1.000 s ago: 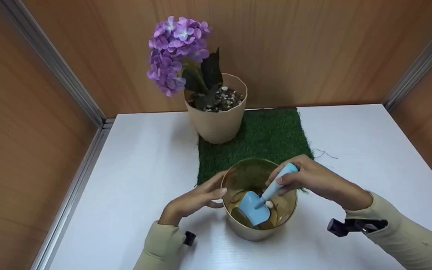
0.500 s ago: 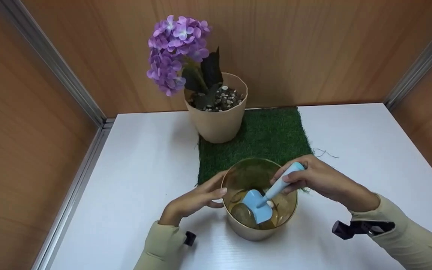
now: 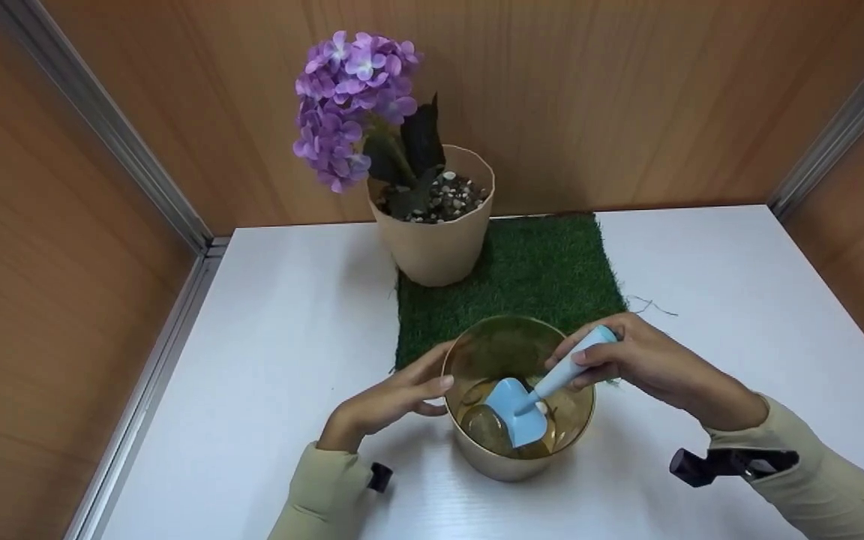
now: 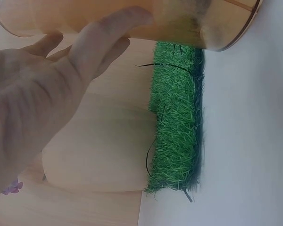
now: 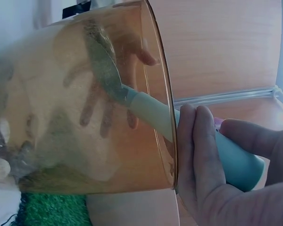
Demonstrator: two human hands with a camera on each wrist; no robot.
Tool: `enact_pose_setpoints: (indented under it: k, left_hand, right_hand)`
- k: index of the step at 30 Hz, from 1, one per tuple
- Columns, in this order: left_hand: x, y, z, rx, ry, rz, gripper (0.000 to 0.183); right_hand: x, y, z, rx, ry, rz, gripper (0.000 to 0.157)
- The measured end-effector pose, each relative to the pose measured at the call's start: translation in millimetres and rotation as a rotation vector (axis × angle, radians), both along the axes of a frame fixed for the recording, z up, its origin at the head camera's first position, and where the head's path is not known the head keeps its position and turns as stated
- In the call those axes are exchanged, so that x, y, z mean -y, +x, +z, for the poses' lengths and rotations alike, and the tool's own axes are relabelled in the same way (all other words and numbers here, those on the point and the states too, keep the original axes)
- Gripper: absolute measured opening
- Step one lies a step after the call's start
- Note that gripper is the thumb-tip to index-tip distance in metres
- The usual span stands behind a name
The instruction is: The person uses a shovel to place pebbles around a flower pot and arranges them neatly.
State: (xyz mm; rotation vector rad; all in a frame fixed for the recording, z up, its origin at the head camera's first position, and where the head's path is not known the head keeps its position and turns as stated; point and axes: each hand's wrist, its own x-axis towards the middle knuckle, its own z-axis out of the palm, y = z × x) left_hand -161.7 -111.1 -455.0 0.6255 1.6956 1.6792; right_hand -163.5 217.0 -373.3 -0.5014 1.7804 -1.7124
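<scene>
A clear amber pot (image 3: 507,469) stands upright on the white table at the front of the grass mat. My left hand (image 3: 402,394) rests against its left side, and the fingers look fairly straight and spread through the wall in the right wrist view. My right hand (image 3: 627,356) grips the handle of a small light-blue trowel (image 3: 516,414), its blade tilted down inside the pot. Beside the blade lies a rounded greenish-brown stone (image 3: 486,427). Pale pebbles (image 5: 0,168) and dark ones show at the pot's bottom in the right wrist view. The blade hides part of the contents.
Behind the pot, a beige flowerpot (image 3: 436,251) with purple flowers (image 3: 357,97) and pebbly soil stands on the green grass mat (image 3: 544,262). Wooden panels (image 3: 589,97) border the white table (image 3: 304,315) at the back and both sides.
My right hand has drawn the trowel slightly to the right, tilting its handle outward. More of the round stone shows beside the blade. My left hand and the pot have stayed put.
</scene>
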Motion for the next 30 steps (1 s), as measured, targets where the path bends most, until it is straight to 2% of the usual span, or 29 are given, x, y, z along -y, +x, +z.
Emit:
enact_pose_setpoints:
  k: [5, 17, 30]
  left_hand:
    - [0.3, 0.8, 0.5, -0.002, 0.016, -0.012, 0.055]
    - [-0.2, 1.0, 0.8, -0.004, -0.005, 0.005, 0.055]
    - [-0.5, 1.1, 0.4, -0.001, 0.006, 0.002, 0.054]
  right_hand:
    - [-3.6, 1.8, -1.0, 0.026, -0.041, 0.005, 0.028]
    - [-11.8, 2.2, -6.3, 0.081, -0.126, 0.012, 0.029]
    - [-17.9, 4.4, -10.4, 0.136, -0.169, -0.032, 0.029]
